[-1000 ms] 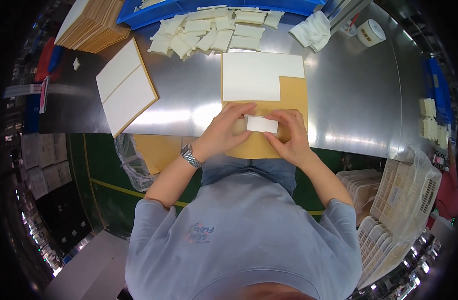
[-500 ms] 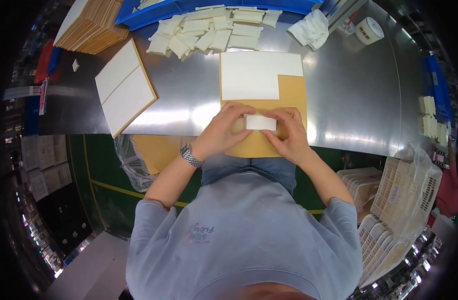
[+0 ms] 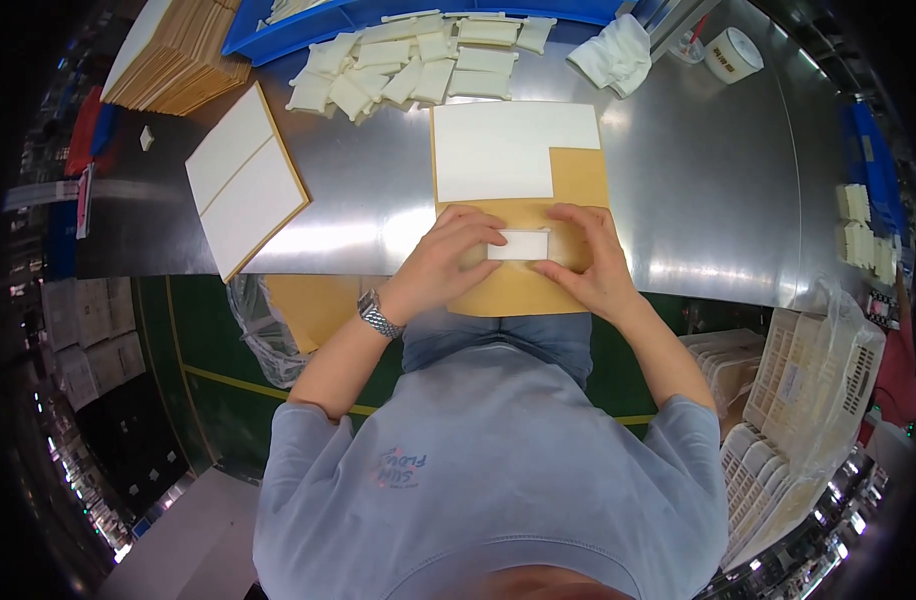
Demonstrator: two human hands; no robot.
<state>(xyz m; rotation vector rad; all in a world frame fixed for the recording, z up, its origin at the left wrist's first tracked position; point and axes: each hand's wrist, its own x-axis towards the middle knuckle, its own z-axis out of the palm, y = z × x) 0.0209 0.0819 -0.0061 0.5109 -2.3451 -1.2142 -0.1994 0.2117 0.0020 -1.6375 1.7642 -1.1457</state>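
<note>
A small white rectangular piece lies between my hands, low over a tan backing sheet. My left hand grips its left end, with fingertips on the upper edge and the thumb below. My right hand is at the right end, its index finger and thumb spread apart; the thumb tip is close to the lower right corner. White sheet material covers the far part of the backing, with a corner cut away at its right. Whether the piece touches the backing I cannot tell.
Several cream-coloured flat parts are heaped at the back, before a blue tray. Left are a white-faced board and a stack of boards. A white cloth and a white tub stand back right.
My right hand's fingers have come away from the piece and spread wider. My left fingers now reach further over the piece's left end. The whole view has shifted slightly.
</note>
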